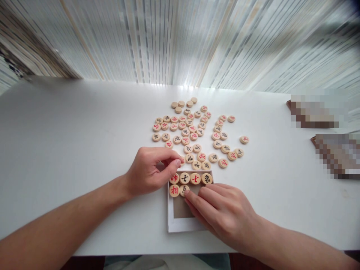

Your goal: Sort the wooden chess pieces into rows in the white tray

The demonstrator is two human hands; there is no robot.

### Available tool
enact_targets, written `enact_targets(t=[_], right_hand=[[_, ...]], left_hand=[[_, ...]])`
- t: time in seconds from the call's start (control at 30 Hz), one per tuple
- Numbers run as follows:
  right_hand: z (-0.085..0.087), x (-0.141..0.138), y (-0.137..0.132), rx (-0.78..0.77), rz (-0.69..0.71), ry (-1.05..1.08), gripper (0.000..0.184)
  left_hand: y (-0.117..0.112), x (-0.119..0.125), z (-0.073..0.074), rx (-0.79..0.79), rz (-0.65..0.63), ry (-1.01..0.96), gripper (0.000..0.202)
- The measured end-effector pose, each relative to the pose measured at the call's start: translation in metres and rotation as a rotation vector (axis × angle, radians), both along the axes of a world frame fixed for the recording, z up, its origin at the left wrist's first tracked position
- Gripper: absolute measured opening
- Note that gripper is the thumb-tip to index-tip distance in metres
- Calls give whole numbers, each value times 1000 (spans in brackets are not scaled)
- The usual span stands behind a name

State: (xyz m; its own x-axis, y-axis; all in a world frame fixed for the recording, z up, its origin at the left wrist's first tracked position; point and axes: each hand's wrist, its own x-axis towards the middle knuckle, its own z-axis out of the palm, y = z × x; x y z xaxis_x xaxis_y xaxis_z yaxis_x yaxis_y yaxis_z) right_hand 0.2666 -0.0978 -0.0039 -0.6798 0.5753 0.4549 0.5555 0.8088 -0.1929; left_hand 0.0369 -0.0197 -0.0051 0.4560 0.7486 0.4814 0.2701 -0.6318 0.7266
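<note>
A shallow white box (170, 225) with a brown-grey bottom lies before me on the table. Its top row holds several round wooden Chinese chess pieces, among them a red-marked one (195, 178) and a black-marked one (207, 179). Below them sit a red-marked piece (174, 191) and a black-marked piece (183, 190). The fingertips of my right hand (222, 208) are closed together on the edge of that black-marked piece. My left hand (153, 167) hovers over the box's upper left corner, thumb and forefinger pinched at a red-marked piece (183, 160), which they partly hide.
Beyond the box, many loose Chinese chess pieces (185, 132) are spread on the white table (84, 131), some face down (178, 110) at the back. Two brown-edged objects (315, 122), partly blurred out, lie at the right. A striped curtain (168, 41) hangs along the far edge.
</note>
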Motion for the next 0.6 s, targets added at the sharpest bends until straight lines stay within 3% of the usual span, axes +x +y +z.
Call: enact_targets(t=[0.6], right_hand=[[5,2,3,3,-6,45,20]], left_hand=[[0,-1,2,3,17,12,19]])
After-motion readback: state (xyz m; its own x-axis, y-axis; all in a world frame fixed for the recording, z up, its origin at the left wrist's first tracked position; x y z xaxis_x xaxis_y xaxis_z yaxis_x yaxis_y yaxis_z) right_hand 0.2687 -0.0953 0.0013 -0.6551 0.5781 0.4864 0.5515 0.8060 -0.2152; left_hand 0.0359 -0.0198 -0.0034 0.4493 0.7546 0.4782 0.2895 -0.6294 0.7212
